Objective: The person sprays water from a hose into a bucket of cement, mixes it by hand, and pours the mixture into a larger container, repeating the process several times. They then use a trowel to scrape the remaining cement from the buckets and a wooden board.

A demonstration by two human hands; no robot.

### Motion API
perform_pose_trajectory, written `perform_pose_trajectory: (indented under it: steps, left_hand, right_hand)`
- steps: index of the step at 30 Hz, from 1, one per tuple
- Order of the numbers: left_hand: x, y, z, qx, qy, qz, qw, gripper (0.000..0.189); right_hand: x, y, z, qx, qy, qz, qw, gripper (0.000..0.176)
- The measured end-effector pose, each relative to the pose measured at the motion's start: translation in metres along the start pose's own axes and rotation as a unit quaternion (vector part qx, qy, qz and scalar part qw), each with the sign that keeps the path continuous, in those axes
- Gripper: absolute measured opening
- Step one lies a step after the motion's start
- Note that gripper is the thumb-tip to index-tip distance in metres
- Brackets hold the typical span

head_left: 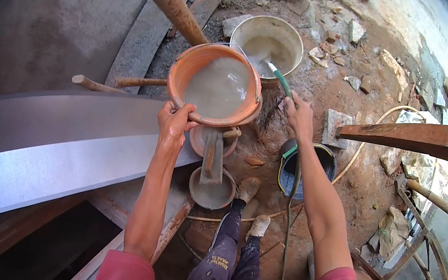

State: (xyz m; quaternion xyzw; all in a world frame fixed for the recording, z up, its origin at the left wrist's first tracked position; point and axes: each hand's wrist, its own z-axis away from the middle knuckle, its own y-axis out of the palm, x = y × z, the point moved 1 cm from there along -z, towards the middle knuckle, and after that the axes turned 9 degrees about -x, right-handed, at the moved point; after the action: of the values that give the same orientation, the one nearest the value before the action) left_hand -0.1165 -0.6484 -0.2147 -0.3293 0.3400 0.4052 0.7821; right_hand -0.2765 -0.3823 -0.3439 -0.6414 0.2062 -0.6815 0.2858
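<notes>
Here's how it stands: the left hand (174, 126) grips the orange bucket's (218, 87) near rim. Meanwhile, the right hand (298, 113) clasps the green hose (283, 83) over the white bucket (241, 32).

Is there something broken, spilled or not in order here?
Broken stone pieces lie scattered on the dirt ground right of the white bucket; they look untidy and might trip someone. I see no clear spill around the orange bucket.

Before me: bucket (177, 74), liquid (217, 89) in it | pail (245, 33): beyond bucket, slightly right | bowl (208, 207): nearer than bucket, just left of my feet (259, 226) | tub (286, 177): right of my feet, farther out | panel (87, 153): left of me | beam (412, 137): on my right, right of tub
</notes>
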Motion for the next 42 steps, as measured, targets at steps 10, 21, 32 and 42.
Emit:
perform_pose_trajectory:
  steps: [10, 21, 32, 42]
  left_hand:
    - [-0.071, 0.129, -0.066, -0.003, 0.211, -0.162, 0.964, 0.022]
    - [-0.06, 0.215, -0.093, -0.102, 0.504, -0.37, 0.774, 0.024]
    - [-0.04, 0.204, -0.13, -0.049, 0.631, -0.396, 0.666, 0.021]
    - [-0.059, 0.198, -0.13, -0.102, 0.662, -0.243, 0.701, 0.023]
  right_hand:
    - [-0.004, -0.009, 0.002, 0.01, 0.021, -0.059, 0.998, 0.041]
    - [-0.004, -0.011, 0.007, 0.019, 0.037, -0.07, 0.997, 0.042]
    - [0.018, -0.025, 0.027, 0.025, 0.047, -0.053, 0.997, 0.041]
    - [0.045, -0.067, 0.066, -0.006, 0.048, -0.095, 0.994, 0.038]
